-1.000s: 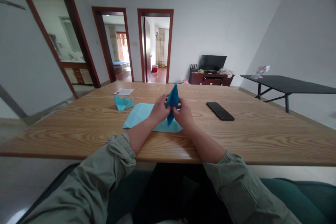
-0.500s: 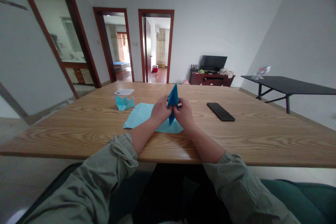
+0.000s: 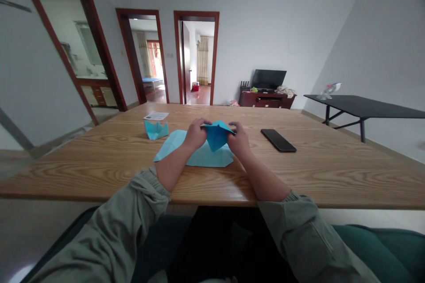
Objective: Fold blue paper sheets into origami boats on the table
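A folded blue paper (image 3: 217, 136) is stretched between my two hands, a pointed flap hanging down toward me. My left hand (image 3: 196, 134) pinches its left corner. On the other side my right hand (image 3: 239, 138) grips the right corner, its fingers partly hidden by the paper. Beneath them, a light blue paper sheet (image 3: 206, 157) with crease lines lies on the wooden table (image 3: 133, 172). Left of that sheet stands a folded light blue paper shape (image 3: 156, 130) with raised points.
Right of my hands lies a black phone (image 3: 278, 140). A printed white card (image 3: 156, 116) rests behind the folded shape. Beyond the table are a black side table (image 3: 365, 105) on the right and a television (image 3: 269, 79) on a dark red cabinet.
My hands have moved apart. The blue paper, a narrow upright shape between them before, is now spread wide with its point hanging down.
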Motion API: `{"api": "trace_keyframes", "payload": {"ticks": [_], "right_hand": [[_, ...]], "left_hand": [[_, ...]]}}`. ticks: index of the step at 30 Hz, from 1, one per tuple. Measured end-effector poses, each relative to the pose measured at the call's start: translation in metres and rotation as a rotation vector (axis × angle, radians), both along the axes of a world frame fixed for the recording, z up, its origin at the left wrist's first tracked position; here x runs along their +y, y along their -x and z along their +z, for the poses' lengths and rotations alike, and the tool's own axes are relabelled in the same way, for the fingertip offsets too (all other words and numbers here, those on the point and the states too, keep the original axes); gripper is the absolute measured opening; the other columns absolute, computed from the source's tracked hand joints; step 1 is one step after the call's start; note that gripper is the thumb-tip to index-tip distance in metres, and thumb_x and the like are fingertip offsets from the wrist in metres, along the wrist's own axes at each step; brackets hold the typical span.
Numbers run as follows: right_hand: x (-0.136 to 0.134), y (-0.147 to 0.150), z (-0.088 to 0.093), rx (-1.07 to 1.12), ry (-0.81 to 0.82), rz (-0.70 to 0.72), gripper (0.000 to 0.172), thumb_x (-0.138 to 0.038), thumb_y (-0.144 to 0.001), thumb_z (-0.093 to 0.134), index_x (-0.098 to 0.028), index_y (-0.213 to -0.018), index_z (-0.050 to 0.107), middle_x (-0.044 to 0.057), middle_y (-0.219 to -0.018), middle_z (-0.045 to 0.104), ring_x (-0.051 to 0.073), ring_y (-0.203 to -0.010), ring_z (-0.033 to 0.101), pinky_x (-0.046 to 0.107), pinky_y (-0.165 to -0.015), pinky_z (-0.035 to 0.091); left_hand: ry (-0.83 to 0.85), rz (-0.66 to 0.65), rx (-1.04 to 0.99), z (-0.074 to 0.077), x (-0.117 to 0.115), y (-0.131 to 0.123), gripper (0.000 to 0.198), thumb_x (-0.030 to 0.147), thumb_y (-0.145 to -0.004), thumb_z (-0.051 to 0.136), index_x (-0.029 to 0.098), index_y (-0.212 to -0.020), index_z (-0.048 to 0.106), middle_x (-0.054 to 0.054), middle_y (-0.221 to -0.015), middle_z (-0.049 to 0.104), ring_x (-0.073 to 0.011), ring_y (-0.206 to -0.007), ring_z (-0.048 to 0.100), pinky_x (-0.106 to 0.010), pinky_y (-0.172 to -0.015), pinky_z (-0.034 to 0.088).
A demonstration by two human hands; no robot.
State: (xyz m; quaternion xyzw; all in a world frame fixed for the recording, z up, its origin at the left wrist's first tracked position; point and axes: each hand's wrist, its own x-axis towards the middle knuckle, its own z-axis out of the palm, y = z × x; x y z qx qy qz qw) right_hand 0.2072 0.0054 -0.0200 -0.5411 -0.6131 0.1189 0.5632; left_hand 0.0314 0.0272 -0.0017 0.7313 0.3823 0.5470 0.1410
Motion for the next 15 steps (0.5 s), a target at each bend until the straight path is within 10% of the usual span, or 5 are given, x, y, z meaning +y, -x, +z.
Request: {"api": "trace_keyframes", "payload": {"ticks": [9, 15], "right_hand": [[0.011, -0.008, -0.004, 0.099, 0.017, 0.274, 0.059, -0.011, -0.064, 0.045, -0.021, -0.119, 0.065, 0.004, -0.109, 0.070, 0.022, -0.098, 0.063, 0.040, -0.087, 0.050], [0.009, -0.020, -0.002, -0.002, 0.043, 0.357, 0.056, -0.006, -0.063, 0.045, -0.021, -0.111, 0.070, 0.003, -0.099, 0.073, 0.021, -0.085, 0.066, 0.038, -0.080, 0.052]], "left_hand": [[0.419, -0.238, -0.395, -0.002, 0.008, -0.002, 0.028, 0.014, -0.062, 0.054, 0.017, -0.086, 0.067, -0.005, -0.094, 0.065, -0.0169, -0.077, 0.059, -0.026, -0.058, 0.052], [0.916, -0.760, -0.403, 0.019, -0.008, 0.027, 0.040, 0.032, -0.072, 0.053, 0.019, -0.109, 0.062, -0.008, -0.086, 0.066, -0.0206, -0.071, 0.064, -0.042, -0.067, 0.056]]}}
